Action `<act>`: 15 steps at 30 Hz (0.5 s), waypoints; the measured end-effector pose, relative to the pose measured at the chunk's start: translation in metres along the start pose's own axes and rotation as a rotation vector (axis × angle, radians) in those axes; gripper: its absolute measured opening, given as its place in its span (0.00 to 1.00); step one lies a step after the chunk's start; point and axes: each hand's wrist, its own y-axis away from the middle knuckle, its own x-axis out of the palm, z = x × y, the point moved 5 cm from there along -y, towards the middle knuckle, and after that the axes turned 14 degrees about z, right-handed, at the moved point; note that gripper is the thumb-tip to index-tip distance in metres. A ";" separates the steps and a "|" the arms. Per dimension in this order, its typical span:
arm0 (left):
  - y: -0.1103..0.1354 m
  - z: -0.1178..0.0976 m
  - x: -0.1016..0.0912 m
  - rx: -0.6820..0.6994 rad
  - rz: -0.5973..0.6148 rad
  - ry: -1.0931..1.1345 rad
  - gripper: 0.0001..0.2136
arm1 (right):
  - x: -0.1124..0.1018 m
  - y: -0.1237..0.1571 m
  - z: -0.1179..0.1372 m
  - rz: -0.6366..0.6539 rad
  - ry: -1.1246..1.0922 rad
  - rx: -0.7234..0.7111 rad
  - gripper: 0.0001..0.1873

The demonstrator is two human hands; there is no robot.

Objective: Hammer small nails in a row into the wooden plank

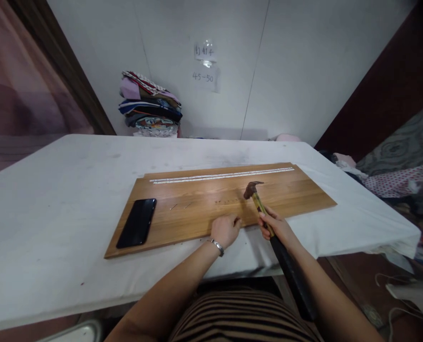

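1. The right hand [276, 229] wraps the hammer [281, 254], whose shaft runs from 5 o'clock up to 11, its head [250, 190] above the board [286, 194].
2. The left hand [225, 230], fingers curled at the board's near edge, sits at 7 o'clock from that head; whether it pinches anything cannot be told.
3. Dark specks, apparently nails [228, 200], line up 9-to-3 at 12 o'clock from the left hand, the nearer one; the head stands by their 3 o'clock end.
4. The phone [136, 223] lies at 9 o'clock; bare wood runs toward 3.
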 end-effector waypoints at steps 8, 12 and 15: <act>-0.026 -0.028 0.003 0.219 0.036 0.416 0.14 | -0.004 0.000 -0.003 -0.014 0.004 0.033 0.27; -0.038 -0.040 0.017 0.269 0.075 0.577 0.14 | -0.004 0.000 -0.003 -0.005 0.016 0.019 0.30; -0.046 -0.046 0.037 0.220 0.162 0.914 0.18 | -0.005 0.000 -0.002 -0.022 0.038 0.022 0.34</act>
